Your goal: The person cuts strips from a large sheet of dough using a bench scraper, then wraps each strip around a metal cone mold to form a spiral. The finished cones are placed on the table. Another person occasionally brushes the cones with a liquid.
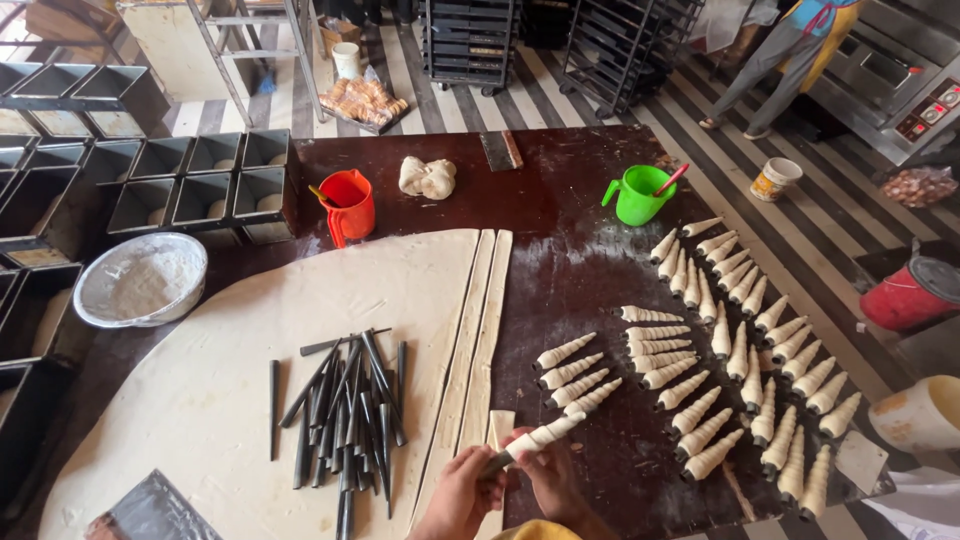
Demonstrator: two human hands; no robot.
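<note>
Item in hand: a slim dark metal cone mould half-wrapped in a pale dough strip (533, 440), held low in my view, just over the near edge of the dark brown wooden desk (560, 210).
Long axis: I read it as slanting from lower left to upper right, bare dark tip toward my left hand, wrapped end toward the finished rows.
Left hand (462, 492): fingers closed round the bare dark end of the mould, pinching it from below-left.
Right hand (548, 470): fingers curled against the wrapped middle, thumb on the dough; it is the nearer hand to the wrapped part.
Dough supply: long cut strips of pale dough (478, 330) run away from me along the right edge of the wide rolled-out dough sheet (200, 400), just left of my hands; a short strip end lies touching the left hand's fingers.
Bare moulds: a loose heap of dark metal cone moulds (345, 415) on the sheet, to the left, nearer my left hand.
Finished pieces: a short row of dough-wrapped cones (578, 375) just beyond and right of the held one; many more wrapped cones (760, 390) further right, nearer my right hand.
Far side of desk: red plastic jug (348, 203), green plastic jug (638, 194), lump of pale dough (427, 177), well apart from both hands.
Left margin: white bowl of flour (140, 279); dark square baking tins (205, 180).
</note>
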